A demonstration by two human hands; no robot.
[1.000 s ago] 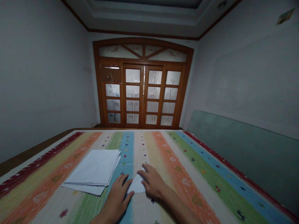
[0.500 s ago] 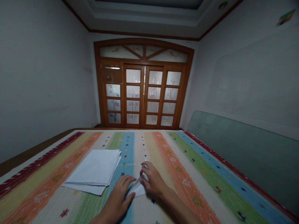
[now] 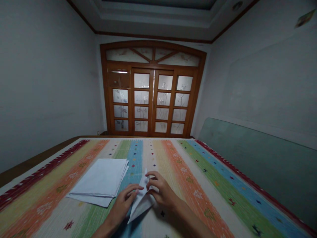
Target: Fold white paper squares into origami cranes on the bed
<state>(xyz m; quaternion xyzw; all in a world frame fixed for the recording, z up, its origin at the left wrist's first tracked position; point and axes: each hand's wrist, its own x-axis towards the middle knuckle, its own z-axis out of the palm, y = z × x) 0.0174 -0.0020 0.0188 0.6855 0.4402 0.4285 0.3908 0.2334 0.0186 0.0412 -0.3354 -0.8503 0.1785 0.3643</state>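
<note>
A folded piece of white paper [image 3: 141, 205] stands slightly raised off the striped cloth, with a pointed corner toward me and another pointing away. My left hand [image 3: 126, 198] touches its left side, fingers bent and the thumb near the index finger. On the right side, my right hand [image 3: 160, 191] has its curled fingers and thumb closed on the paper's edge. A stack of white paper sheets [image 3: 100, 178] lies flat to the left of my hands.
The striped cloth [image 3: 215, 198] covers the table. A pale green panel [image 3: 260, 158] rises along the right side. Wooden doors with glass panes [image 3: 153, 99] stand beyond the far edge, between plain walls.
The folded paper has turned and lifted, showing a longer face with its near point lower. My left hand has shifted slightly left, and my right hand has moved a little left.
</note>
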